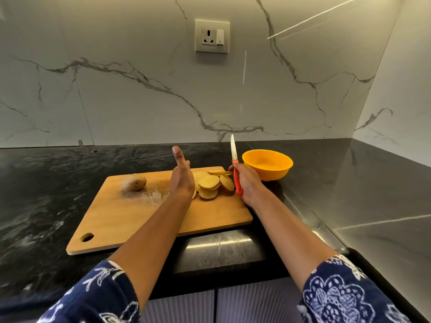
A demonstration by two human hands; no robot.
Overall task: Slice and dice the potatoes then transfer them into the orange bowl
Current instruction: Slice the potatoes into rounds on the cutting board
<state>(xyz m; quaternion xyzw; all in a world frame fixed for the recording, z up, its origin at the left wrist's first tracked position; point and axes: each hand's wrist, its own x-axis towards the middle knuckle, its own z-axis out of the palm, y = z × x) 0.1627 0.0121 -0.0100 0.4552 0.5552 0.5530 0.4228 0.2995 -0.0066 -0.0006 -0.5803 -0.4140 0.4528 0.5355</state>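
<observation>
A wooden cutting board [130,220] lies on the black counter. A whole potato [134,182] sits at its far left. Several round potato slices [210,184] are piled at its far right. My left hand [181,178] hovers just left of the slices, fingers straight and pointing away, holding nothing. My right hand [247,183] grips the red handle of a knife [234,151], its white blade pointing up, right of the slices. The orange bowl [268,170] stands just beyond the board's right corner and looks empty.
The black stone counter [46,194] runs to a marble wall with a power socket [212,36]. A second marble wall closes the right side. The counter's front edge drops to grey ribbed cabinet doors [186,306].
</observation>
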